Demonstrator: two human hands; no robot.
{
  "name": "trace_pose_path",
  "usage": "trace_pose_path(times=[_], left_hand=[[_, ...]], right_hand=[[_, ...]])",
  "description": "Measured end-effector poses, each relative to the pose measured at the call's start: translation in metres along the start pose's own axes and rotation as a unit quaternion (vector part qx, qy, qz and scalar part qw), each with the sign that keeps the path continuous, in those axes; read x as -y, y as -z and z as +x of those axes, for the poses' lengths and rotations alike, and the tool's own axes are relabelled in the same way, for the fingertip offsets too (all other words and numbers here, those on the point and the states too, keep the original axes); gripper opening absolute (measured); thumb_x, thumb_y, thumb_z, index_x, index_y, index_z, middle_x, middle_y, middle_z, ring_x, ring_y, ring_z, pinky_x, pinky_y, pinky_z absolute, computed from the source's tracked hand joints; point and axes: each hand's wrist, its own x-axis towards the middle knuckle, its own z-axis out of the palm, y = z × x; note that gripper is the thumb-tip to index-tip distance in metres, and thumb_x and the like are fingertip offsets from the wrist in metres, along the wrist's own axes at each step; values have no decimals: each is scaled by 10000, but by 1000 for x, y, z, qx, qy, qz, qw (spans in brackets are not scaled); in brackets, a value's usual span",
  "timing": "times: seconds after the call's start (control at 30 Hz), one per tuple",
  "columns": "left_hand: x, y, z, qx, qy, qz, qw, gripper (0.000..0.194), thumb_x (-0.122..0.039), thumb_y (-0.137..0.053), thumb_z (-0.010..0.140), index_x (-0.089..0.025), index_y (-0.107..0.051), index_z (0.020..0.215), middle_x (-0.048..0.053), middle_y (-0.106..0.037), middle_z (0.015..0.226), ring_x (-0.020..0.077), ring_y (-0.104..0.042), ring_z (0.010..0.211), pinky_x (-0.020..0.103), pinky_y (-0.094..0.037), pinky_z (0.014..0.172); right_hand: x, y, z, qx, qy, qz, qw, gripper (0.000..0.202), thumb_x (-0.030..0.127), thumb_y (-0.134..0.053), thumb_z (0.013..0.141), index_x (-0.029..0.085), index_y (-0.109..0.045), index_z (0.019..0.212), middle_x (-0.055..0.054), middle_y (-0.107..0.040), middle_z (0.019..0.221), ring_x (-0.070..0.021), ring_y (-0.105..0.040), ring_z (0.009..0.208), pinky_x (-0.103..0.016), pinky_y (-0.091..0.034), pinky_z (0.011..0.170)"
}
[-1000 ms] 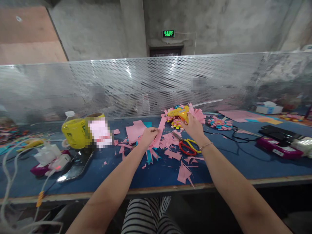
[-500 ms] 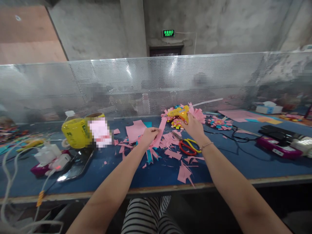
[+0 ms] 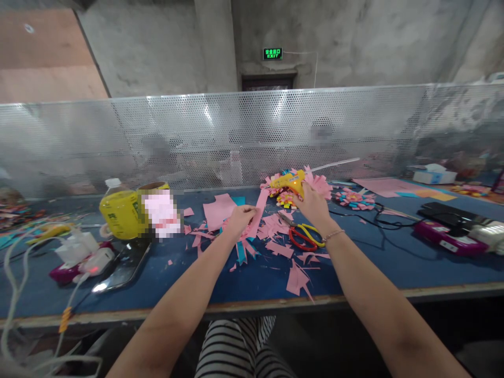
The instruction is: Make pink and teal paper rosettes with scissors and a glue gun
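Note:
My left hand (image 3: 241, 220) pinches the lower part of a long pink paper strip (image 3: 262, 202) over a pink and blue fringed paper piece (image 3: 246, 249). My right hand (image 3: 314, 206) is wrapped round a yellow glue gun (image 3: 289, 181), its nozzle pointing left near the strip's upper end. Beneath the gun sit paper flowers in pink, yellow and blue (image 3: 286, 199). Red and yellow handled scissors (image 3: 303, 236) lie among pink scraps just below my right hand. A pink sheet (image 3: 218, 211) rests to the left of my left hand.
On the left are a yellow-labelled bottle (image 3: 124, 212), a phone (image 3: 160, 212) and plugs with cables (image 3: 84, 257). To the right lie another paper flower (image 3: 354, 198), black cords and a purple power strip (image 3: 451, 239). A perforated metal screen (image 3: 197, 142) stands behind.

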Motion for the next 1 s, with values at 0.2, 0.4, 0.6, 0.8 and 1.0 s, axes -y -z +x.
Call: trace_pose_path(times=[0.2, 0.4, 0.6, 0.8, 1.0], left_hand=[[-9, 1, -5, -10, -2, -5, 1000, 251, -312, -575, 572, -119, -643, 716, -33, -471, 496, 53, -350, 439, 190, -275, 428], [-17, 2, -9, -12, -4, -14, 1000, 245, -341, -579, 588, -114, -627, 666, -32, -451, 477, 55, -350, 439, 198, -287, 435], [-20, 3, -10, -12, 0, -31, 999, 257, -354, -602, 576, -115, -620, 669, -24, -473, 510, 58, -370, 455, 200, -308, 446], [-22, 1, -10, -23, 6, -59, 998, 258, -336, -617, 547, -126, -620, 698, -17, -525, 567, 66, -416, 488, 194, -331, 456], [-19, 2, -8, -22, 4, -89, 996, 272, -342, -638, 533, -127, -608, 697, -18, -529, 588, 66, -435, 518, 196, -357, 497]], right_hand=[[-2, -1, 1, 6, -2, 1, 1000, 427, 342, -406, 769, 103, -420, 1123, -166, -574, 988, -252, -559, 863, -334, -414, 677], [-5, -3, 1, 7, -2, -2, 1000, 420, 336, -401, 775, 107, -414, 1128, -165, -571, 996, -254, -565, 853, -342, -416, 676], [-5, -3, 0, 1, 8, -16, 1000, 421, 321, -404, 771, 115, -417, 1137, -157, -566, 1031, -259, -564, 870, -337, -420, 666], [-1, -1, -1, 28, -19, -36, 999, 494, 425, -454, 729, 113, -457, 1111, -149, -592, 956, -257, -572, 831, -326, -424, 641], [-15, -7, -8, 175, 49, -7, 983, 291, 317, -505, 703, 270, -584, 979, -35, -625, 887, -190, -570, 790, -279, -424, 651]])
